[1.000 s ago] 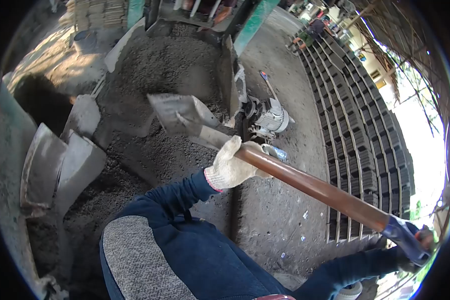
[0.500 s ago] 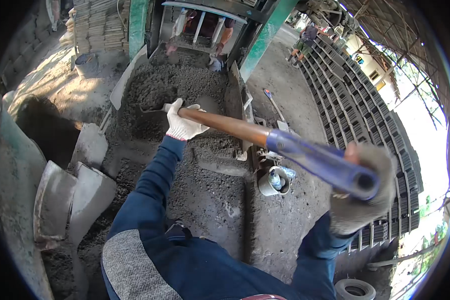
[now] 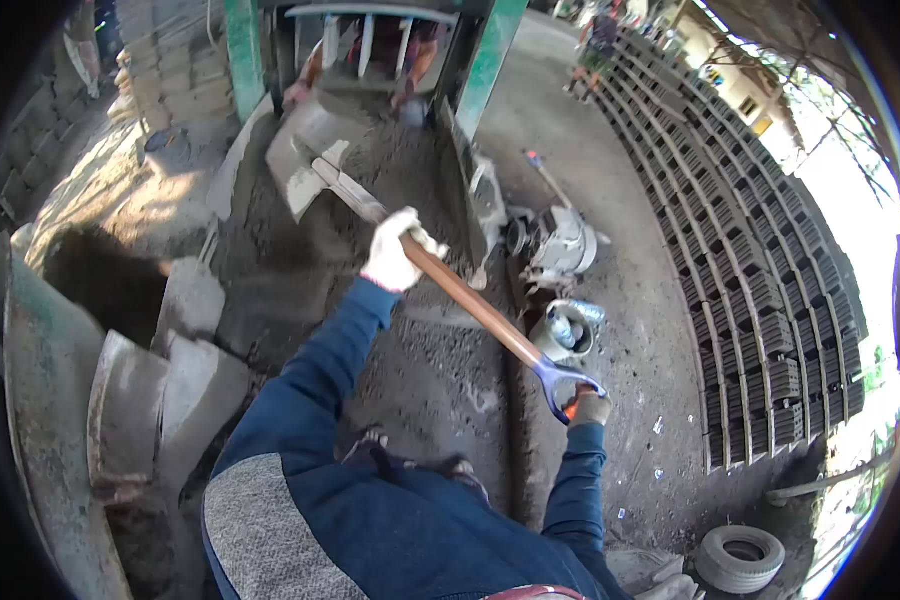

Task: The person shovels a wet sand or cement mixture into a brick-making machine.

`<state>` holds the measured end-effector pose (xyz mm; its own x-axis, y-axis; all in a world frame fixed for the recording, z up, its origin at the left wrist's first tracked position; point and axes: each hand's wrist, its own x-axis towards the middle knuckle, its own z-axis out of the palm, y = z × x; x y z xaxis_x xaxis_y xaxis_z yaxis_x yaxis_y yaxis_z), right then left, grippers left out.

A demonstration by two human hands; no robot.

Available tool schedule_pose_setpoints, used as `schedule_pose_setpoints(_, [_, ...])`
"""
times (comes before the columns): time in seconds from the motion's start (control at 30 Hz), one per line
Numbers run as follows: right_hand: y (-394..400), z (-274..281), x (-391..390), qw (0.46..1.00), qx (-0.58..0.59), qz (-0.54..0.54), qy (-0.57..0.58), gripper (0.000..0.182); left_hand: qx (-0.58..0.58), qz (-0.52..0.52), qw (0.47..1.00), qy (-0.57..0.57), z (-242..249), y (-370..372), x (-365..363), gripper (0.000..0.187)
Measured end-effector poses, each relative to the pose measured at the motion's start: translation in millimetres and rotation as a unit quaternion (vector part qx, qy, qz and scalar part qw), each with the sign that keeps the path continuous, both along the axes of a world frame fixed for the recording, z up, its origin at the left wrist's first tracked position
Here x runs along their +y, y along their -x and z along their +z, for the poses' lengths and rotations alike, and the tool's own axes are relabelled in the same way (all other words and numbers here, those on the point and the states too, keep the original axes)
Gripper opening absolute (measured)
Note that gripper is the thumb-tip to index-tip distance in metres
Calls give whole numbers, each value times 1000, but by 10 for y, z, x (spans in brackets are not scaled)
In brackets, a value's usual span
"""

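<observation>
A shovel (image 3: 480, 308) with a wooden shaft and a blue D-shaped grip slants across the view. My left hand (image 3: 398, 250), in a white knit glove, is wrapped round the shaft near the metal socket. Lower right, my right hand (image 3: 588, 405) is closed on the D-grip; its glove looks grey. The shovel's blade (image 3: 315, 150) is raised at the far end over grey, damp-looking mix (image 3: 390, 170) in a trough between upright plates. Beyond the blade, another person's hands (image 3: 300, 92) show by a metal frame.
Green posts (image 3: 488, 75) flank the machine frame. To the right are a bucket with bottles (image 3: 562, 330), a motor-like part (image 3: 565, 245), a second shovel (image 3: 550, 180), a tyre (image 3: 740, 558) and racks of blocks (image 3: 740, 290). Curved metal sheets (image 3: 130, 410) stand left, near a dark pit (image 3: 110, 280).
The shovel has swung: its grip end dropped from near the camera, and its blade now shows, lifted toward the machine. My right hand moved down and left; my left hand shifted slightly right.
</observation>
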<state>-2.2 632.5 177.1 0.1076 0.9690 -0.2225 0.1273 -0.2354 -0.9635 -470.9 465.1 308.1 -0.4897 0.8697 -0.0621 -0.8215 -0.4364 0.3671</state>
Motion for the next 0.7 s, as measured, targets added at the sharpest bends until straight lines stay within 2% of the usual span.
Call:
schedule_pose_setpoints(0.03, [-255, -78, -93, 993, 82, -25, 76, 8, 7, -28, 999, -32, -33, -395, -196, 22])
schedule_pose_setpoints(0.13, [-1193, -821, 77, 969, 58, -83, 225, 10, 8, -25, 1000, -10, -420, -1534, -762, 17])
schedule_pose_setpoints(0.17, [-1349, -922, 89, 972, 3, -56, 228, 10, 12, -9, 1000, 19, -578, -1872, -946, 16])
schedule_pose_setpoints(0.23, [-1575, -1135, 80, 968, -97, 2, 229, 10, -103, 74, 987, 99, -898, -2430, -1307, 16])
schedule_pose_setpoints(0.3, [-1609, -1267, 54, 953, -119, 96, 262, 5, -259, 175, 934, 176, -1251, -2805, -1644, 21])
schedule_pose_setpoints(0.37, [-1472, -1249, 11, 931, -132, 216, 263, 5, -353, 270, 857, 259, -1790, -3102, -2096, 25])
schedule_pose_setpoints(0.43, [-1216, -1086, 9, 881, -174, 331, 291, 7, -391, 353, 801, 283, -1984, -3511, -2508, 30])
schedule_pose_setpoints(0.47, [-1055, -1008, -12, 846, -196, 394, 302, 9, -414, 400, 750, 326, -1935, -3707, -2645, 33])
schedule_pose_setpoints(0.57, [-664, -864, -153, 802, -75, 547, 226, 13, -437, 498, 678, 319, -2007, -4367, -3104, 35])
schedule_pose_setpoints(0.63, [-416, -655, -301, 749, -77, 617, 230, 16, -456, 544, 636, 303, -1993, -4756, -3311, 37])
schedule_pose_setpoints(0.7, [-155, -398, -544, 699, -66, 679, 216, 18, -475, 573, 620, 248, -2117, -5144, -3539, 37])
